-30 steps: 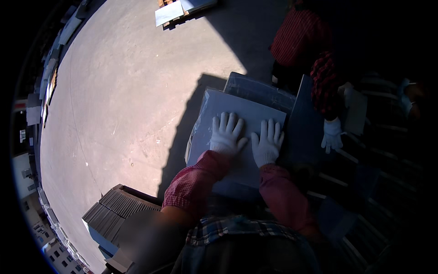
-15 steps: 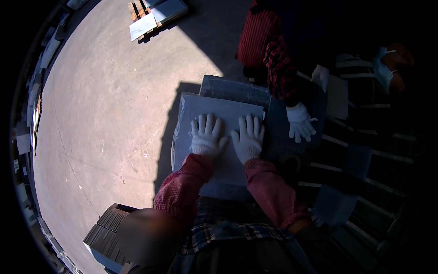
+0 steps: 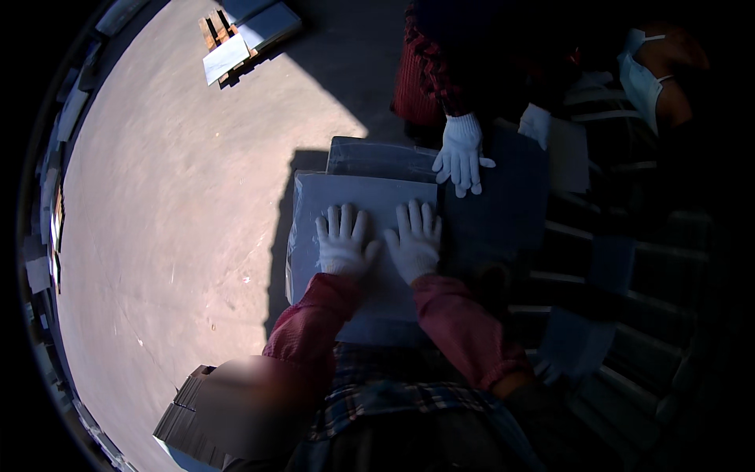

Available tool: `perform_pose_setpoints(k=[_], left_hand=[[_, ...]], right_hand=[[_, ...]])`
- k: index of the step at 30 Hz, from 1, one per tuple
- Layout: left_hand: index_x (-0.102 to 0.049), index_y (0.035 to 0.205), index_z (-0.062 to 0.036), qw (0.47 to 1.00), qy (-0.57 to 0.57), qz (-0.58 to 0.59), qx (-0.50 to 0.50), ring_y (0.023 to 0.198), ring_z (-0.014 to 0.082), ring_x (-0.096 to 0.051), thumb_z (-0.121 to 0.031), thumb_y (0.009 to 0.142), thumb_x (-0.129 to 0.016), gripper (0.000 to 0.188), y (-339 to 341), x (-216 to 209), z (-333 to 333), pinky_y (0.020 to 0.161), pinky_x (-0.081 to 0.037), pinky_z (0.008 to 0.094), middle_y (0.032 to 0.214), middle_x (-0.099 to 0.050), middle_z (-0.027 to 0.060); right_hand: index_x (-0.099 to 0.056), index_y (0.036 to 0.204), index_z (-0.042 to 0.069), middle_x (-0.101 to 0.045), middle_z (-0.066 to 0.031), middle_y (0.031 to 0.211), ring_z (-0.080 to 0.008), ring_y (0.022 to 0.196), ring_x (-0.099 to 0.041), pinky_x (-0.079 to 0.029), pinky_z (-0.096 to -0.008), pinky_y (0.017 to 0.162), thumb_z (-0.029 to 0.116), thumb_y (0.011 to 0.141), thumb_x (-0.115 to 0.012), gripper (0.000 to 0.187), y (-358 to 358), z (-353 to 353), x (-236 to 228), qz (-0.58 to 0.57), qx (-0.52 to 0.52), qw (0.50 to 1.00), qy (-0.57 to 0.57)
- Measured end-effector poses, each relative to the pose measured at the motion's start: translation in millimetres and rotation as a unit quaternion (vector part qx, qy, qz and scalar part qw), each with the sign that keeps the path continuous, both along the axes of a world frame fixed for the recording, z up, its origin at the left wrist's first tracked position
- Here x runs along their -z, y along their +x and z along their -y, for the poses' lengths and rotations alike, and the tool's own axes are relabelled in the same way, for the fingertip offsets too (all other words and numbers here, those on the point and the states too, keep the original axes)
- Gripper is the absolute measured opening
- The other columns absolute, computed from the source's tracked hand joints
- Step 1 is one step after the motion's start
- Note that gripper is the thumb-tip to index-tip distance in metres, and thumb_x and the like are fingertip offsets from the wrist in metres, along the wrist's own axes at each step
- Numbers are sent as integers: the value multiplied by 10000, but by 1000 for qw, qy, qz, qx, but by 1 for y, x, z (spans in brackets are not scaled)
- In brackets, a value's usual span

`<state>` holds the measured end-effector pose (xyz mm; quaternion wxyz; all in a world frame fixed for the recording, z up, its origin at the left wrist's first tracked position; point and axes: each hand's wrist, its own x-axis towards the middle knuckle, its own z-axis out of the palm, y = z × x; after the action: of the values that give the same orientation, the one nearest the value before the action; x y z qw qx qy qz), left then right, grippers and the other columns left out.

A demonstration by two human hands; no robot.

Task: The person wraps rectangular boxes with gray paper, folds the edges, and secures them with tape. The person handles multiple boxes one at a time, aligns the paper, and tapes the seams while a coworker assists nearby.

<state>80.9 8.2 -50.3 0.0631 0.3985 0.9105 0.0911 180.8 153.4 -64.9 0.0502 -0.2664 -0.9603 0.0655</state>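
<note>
My left hand [image 3: 344, 240], in a white knit glove, lies flat with fingers spread on a grey, flat square slab [image 3: 362, 189]. Beside it, my right hand [image 3: 414, 240], gloved the same way, presses flat on the same slab, nearer its right edge. Both hands hold nothing. Under the far edge, a darker slab [image 3: 370, 156] sticks out. A co-worker's gloved hand [image 3: 462, 153] reaches down at the slab's far right corner; whether it touches is unclear. The co-worker's other gloved hand [image 3: 535, 126] is by a pale square panel [image 3: 568, 153].
A dark flat surface [image 3: 499, 208] adjoins the slab on the right, with a slatted frame [image 3: 661, 252] beyond. Another person wearing a face mask [image 3: 641, 79] is at the far right. A wooden pallet [image 3: 222, 35] bears panels at the far left; stacked panels [image 3: 185, 413] stand near left.
The co-worker's nearer hand has moved left and away from me, from the dark surface to the slab's far right corner. My hands stay flat on the slab; the view has shifted slightly.
</note>
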Motion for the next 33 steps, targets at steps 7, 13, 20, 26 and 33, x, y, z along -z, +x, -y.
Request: perform_pose_setpoints(k=[7,13,20,26,33], left_hand=[[-507,1476,-104,999,24,-33,17,1455,476,-377,-518,873,-685,753,1,-2,-1,1183,-259,678,1539,-454,218],[-485,1520,-111,1000,-10,-1,11,1495,483,-332,-513,919,-657,743,2,-3,0,1213,-208,681,1593,-424,232],[-488,1515,-104,1000,-3,-16,13,1489,481,-335,-515,924,-650,738,1,2,1,1202,-223,682,1590,-424,230],[-483,1522,-97,1000,-19,-5,13,1505,481,-313,-514,936,-633,735,-2,1,-5,1213,-204,677,1602,-412,230],[-497,1516,-108,999,-23,-28,15,1512,467,-308,-547,936,-616,737,2,8,1,1215,-192,681,1618,-396,219]], right_hand=[[-568,1459,150,-506,-113,1547,-349,1452,-405,-291,-604,1197,488,969,-617,598,3,0,-3,-9,-2,1000,-10],[-564,1465,144,-494,-112,1557,-354,1469,-387,-268,-612,1209,479,976,-606,593,4,1,-5,-3,2,1000,-24],[-554,1484,145,-478,-112,1575,-348,1493,-357,-254,-614,1219,485,989,-583,601,3,3,-2,-9,5,1000,-27],[-556,1483,145,-481,-111,1578,-346,1481,-374,-270,-621,1207,490,982,-588,609,-1,-2,-2,-4,8,999,-37],[-554,1458,112,-495,-142,1551,-377,1457,-403,-302,-632,1182,446,958,-631,606,3,1,0,-45,5,998,-46]])
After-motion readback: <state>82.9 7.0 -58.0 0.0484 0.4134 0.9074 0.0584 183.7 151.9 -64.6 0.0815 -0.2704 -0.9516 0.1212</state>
